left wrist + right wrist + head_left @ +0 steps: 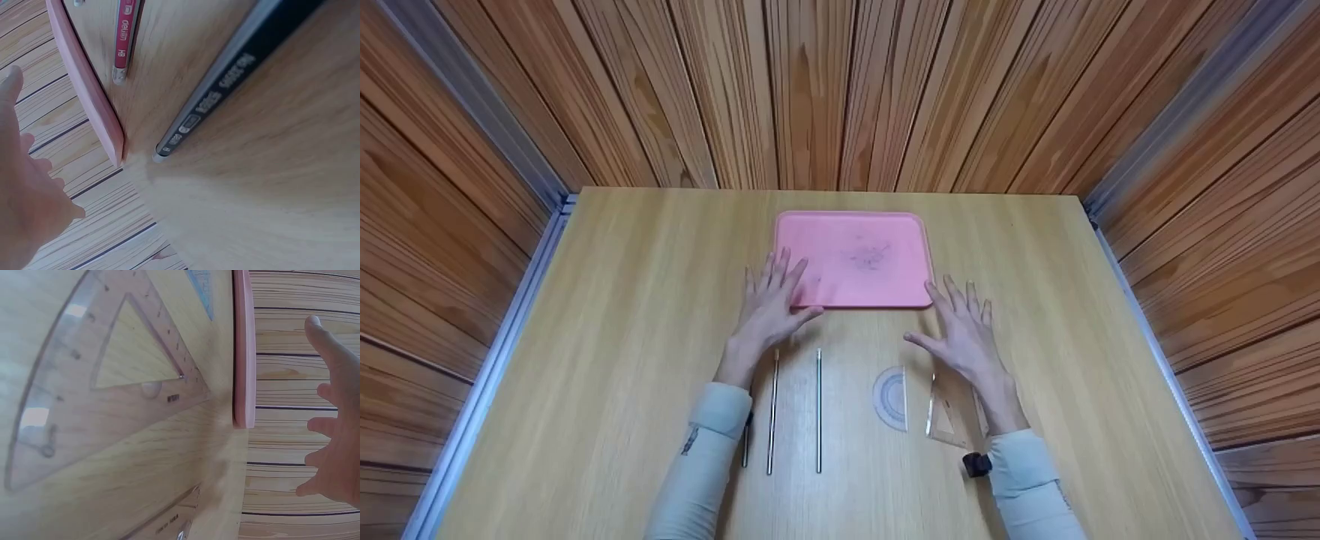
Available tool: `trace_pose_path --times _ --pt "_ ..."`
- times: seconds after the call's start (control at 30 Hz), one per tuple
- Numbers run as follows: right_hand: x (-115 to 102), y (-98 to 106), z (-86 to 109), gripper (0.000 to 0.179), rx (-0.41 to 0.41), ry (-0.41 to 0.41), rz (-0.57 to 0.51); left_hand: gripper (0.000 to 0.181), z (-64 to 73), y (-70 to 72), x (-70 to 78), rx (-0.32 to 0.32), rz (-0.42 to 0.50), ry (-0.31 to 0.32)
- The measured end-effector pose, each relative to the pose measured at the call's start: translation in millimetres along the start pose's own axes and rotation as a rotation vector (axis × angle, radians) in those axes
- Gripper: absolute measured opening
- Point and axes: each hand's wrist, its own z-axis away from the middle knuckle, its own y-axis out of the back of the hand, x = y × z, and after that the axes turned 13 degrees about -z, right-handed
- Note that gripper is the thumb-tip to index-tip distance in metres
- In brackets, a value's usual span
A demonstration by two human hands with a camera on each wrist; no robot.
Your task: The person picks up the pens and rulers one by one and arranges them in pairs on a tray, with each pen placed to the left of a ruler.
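Note:
My left hand [769, 306] hovers with fingers spread at the front left corner of a pink tray [851, 285]. Opposite it, my right hand [966, 339], fingers also spread, is near the tray's front right corner. Neither hand grips anything; whether they touch the tray I cannot tell. Pencils lie between the arms: one [819, 412], another [772, 416], and a dark one [205, 101] partly hidden by the left wrist. A pencil with a red label [122, 42] shows in the left wrist view. Near the right wrist are a protractor [891, 397] and a transparent set square [941, 420].
Another clear piece [169, 517], possibly a second set square, is partly hidden under the right forearm. Dark smudges mark the tray's surface. The wooden table [660, 247] is bordered by wood-plank walls [810, 90] at the back and sides.

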Motion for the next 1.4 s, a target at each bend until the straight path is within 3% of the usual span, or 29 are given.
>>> trace_pose_path --times 0.3,0.63,0.87,1.17,1.4 --pt "-4.9 -10.4 3.4 0.095 -0.004 0.05 0.012 0.088 -7.1 -3.0 -5.9 -0.004 0.005 0.112" --pt "-10.6 -17.5 9.5 0.09 0.024 0.105 -0.007 0.076 -21.0 -8.8 -18.6 0.02 0.115 0.166" --pt "-17.7 -26.2 14.0 0.088 0.044 0.165 0.002 0.075 -27.5 -11.3 -28.4 -0.01 0.167 0.251" --pt "-33.5 -34.2 16.7 0.088 0.017 0.208 0.016 0.069 -35.0 -15.4 -35.9 -0.065 0.237 0.296" --pt "-44.5 -36.5 19.1 0.087 -0.003 0.263 0.004 0.062 -43.6 -19.0 -39.6 -0.074 0.191 0.31"
